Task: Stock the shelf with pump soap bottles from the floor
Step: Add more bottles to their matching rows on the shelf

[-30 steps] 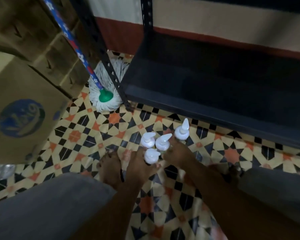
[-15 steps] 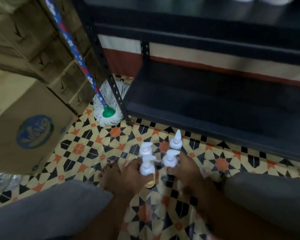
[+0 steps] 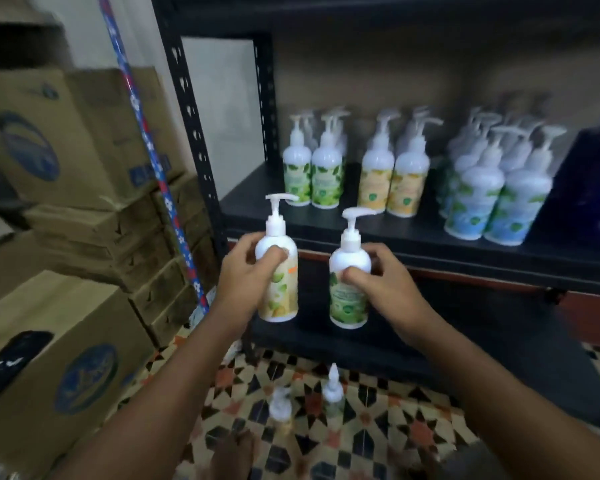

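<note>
We log two pump soap bottles held upright at frame centre, in front of the black shelf edge. The left hand is wrapped round the yellow-label bottle; the right hand is wrapped round the green-label bottle. The two are near each other but apart. Lower centre, two more pump bottles stand on the patterned tile floor, blurred. On the shelf, right of centre, stand green-label bottles, yellow-label bottles and blue-label bottles, in groups. A blue patterned mop handle leans at the rack's left post, with stacked cardboard boxes at the left of the frame.
</note>
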`<state>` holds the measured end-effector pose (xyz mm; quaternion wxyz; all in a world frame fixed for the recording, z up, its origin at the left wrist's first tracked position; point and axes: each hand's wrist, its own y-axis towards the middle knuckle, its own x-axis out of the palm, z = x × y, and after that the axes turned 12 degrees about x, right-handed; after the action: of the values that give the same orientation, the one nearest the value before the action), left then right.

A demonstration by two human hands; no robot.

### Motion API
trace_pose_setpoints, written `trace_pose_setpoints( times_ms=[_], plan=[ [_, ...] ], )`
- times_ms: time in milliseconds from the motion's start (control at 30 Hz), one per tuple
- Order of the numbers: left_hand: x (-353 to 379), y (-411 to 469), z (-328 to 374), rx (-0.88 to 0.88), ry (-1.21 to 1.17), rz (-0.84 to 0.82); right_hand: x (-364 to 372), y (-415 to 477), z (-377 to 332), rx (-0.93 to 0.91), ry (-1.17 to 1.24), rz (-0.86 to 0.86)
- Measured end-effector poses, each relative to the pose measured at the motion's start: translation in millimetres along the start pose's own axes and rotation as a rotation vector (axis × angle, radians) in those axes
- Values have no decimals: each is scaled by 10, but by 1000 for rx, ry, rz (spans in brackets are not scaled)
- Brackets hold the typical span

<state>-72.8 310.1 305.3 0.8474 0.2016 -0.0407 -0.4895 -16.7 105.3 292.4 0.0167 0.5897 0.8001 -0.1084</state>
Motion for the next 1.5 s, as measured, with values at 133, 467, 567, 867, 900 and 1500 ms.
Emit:
trace_pose_setpoints(
  times_ms=[133,467,567,867,900,1500],
  plan=[
    [57,-167,257,-128,-223,-19,-176,-267,-226,17,161,-83],
    [385,-414,302,-366,-429,-113,-114,-393,-93,183,496,-73],
    [399,-401,285,-402,-455,-144,-106,-359,-70,211,550,-96],
    [381,-441,146,-260,-200,-187,-146,-376,4,190,413,-98],
    [378,-454,152,-230,-167,-175,-154,-384,7,172,381,-94],
    [355,-461,145,-159,-51,-141,-91,-402,31,121,299,-11]
  ],
)
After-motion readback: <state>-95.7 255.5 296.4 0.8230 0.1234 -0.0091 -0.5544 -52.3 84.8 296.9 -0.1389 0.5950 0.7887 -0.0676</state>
